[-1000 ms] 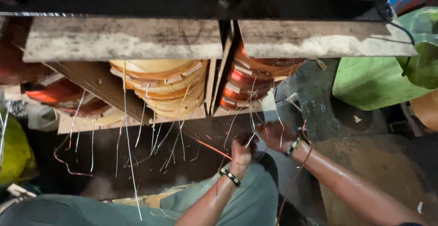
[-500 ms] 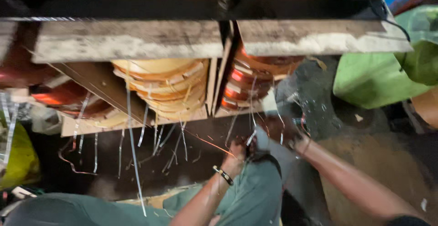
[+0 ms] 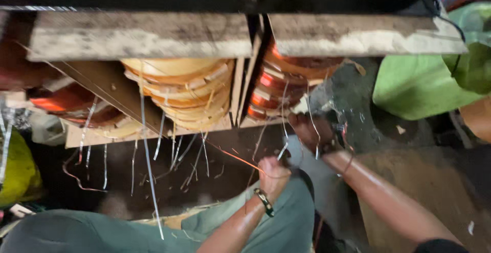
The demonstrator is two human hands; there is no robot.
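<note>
Two hands work beneath the wooden beams (image 3: 153,33). The left hand (image 3: 274,174) is closed in a fist, pinching a thin copper wire (image 3: 240,158) that runs up-left toward the tan wound coil (image 3: 184,92). The right hand (image 3: 312,130) curls its fingers around pale strips (image 3: 283,151) hanging under the reddish coil (image 3: 279,87); blur hides its exact grip.

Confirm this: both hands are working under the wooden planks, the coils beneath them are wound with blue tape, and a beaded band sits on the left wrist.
Not quite. The head view shows the coils wrapped in yellow and orange tape, not blue. The rest holds: left hand and right hand work under the wooden planks, and a beaded band sits on the left wrist.
</note>
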